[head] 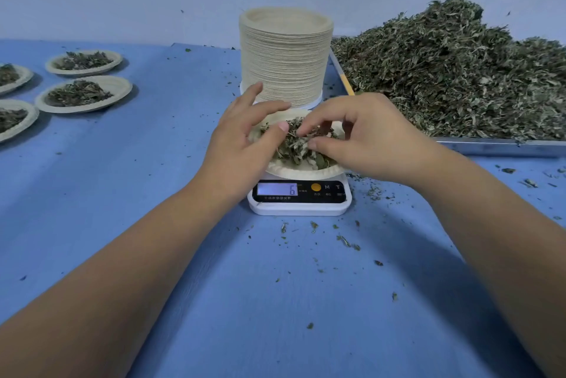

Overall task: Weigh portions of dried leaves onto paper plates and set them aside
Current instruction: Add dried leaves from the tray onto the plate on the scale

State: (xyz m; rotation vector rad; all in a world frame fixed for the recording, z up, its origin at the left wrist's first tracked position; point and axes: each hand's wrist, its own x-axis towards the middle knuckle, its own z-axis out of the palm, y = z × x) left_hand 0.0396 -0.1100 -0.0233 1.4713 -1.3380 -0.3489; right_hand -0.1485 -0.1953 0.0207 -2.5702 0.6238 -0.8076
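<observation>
Trimming a portion on the scale

We had both hands over the paper plate (301, 174) on the scale (299, 195), centre of the worktop (153, 193). Our right hand (364, 138) pinched a few dried leaves (295, 148) in a narrow grip; our left hand (242, 138) hovered spread wide, holding nothing. The leaf pile (459, 71) lay far right, nearer the right hand.

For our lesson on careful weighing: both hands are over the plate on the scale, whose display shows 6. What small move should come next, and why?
Probably lift both hands clear of the plate and reread the scale. The left hand and right hand are touching the dried leaves, so the displayed 6 may not be a true weight. Then add or remove leaves.
</observation>
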